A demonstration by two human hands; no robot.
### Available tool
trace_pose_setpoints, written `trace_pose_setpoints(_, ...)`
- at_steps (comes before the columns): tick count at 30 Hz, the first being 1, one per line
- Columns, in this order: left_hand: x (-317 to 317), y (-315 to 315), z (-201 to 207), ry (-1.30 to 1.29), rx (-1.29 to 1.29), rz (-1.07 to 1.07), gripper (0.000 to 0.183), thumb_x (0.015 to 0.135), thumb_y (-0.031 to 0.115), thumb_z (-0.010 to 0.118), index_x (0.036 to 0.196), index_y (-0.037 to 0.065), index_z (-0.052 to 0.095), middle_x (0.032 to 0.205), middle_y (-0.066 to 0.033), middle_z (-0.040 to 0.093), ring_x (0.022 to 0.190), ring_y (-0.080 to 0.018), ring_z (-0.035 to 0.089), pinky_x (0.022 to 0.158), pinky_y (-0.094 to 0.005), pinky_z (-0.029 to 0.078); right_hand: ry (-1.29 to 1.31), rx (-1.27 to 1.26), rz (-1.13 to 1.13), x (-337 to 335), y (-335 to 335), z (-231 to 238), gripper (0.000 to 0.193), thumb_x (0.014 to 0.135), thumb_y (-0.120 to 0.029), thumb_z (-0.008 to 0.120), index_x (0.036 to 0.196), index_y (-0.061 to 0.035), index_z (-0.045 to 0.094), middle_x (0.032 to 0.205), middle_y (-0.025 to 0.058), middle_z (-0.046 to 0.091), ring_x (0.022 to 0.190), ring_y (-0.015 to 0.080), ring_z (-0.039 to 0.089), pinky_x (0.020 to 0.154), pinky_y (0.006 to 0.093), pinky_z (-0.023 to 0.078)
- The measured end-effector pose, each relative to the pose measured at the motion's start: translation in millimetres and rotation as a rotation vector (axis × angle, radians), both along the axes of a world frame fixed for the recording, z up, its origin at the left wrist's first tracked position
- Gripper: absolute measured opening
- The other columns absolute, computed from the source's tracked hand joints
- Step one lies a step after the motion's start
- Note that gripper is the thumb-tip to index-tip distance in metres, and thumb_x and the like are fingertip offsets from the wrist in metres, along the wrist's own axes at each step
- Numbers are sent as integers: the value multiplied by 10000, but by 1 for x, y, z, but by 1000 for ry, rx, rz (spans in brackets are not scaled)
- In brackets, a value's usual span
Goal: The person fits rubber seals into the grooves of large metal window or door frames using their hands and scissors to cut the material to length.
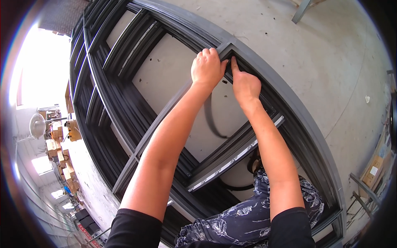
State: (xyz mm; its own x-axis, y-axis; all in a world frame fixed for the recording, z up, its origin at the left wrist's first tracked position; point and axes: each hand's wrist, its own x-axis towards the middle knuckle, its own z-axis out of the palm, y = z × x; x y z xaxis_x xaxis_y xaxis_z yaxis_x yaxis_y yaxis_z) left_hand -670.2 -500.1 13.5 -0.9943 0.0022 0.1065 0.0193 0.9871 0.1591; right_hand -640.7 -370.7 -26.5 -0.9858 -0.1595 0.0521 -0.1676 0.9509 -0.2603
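Observation:
My left hand (206, 68) is closed over the grey crossbar (161, 115) of a large metal frame, where it meets the curved outer rail (285, 103). Its thumb reaches toward the inside corner. Beside it, my right hand (247, 86) has its index finger stretched into that same corner, touching the dark inner edge. The other right fingers are curled under, so whatever they may hold is hidden. A thin black strip (209, 115) hangs in a curve through the opening below my left hand; its upper end is hidden there.
More dark frames (115, 89) are stacked beneath the grey one. A metal leg (301, 11) stands on the concrete floor (318, 62) at the far right. Cardboard boxes (374, 167) lie at the right edge. A fan (38, 126) and stacked cartons (62, 155) stand to the left.

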Motion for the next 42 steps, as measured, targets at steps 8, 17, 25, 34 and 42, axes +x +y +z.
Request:
trace_pose_setpoints(8,-4,6,-5,43,-46,32,493,855,458,706,946,-14,598,990,-180,655,975,-345,639,848,-420,526,19,-16,39,-2,4,-5,582,823,-103,620,1395,-173,538,649,76,676,583,268,679,523,379,536)
trace_pose_setpoints(17,-16,18,-1,-22,-124,124,554,789,560,728,917,30,627,926,-113,664,935,-270,660,787,-360,538,-86,-874,-323,79,-59,-33,217,953,-240,539,959,-41,625,871,188,683,832,411,650,738,495,503)
trace_pose_setpoints(25,-14,15,1,46,-58,84,518,809,522,685,923,20,625,975,-117,668,994,-279,638,851,-391,526,-555,-1170,-324,121,-84,-37,405,949,-420,598,949,-20,536,762,170,632,748,391,615,681,467,467)
trace_pose_setpoints(34,-19,25,7,-60,-43,143,491,796,482,666,936,13,622,985,-127,660,1014,-292,627,873,-404,525,-508,-1239,-284,146,-127,-45,506,930,-469,614,973,25,513,862,260,678,826,449,657,718,499,520)
trace_pose_setpoints(42,-21,15,11,-44,-21,28,500,790,438,701,1026,9,598,1045,-121,641,1068,-283,608,931,-397,497,-948,-1467,-403,168,-169,-29,501,912,-421,621,1105,33,535,1084,228,682,1002,388,665,847,480,535)
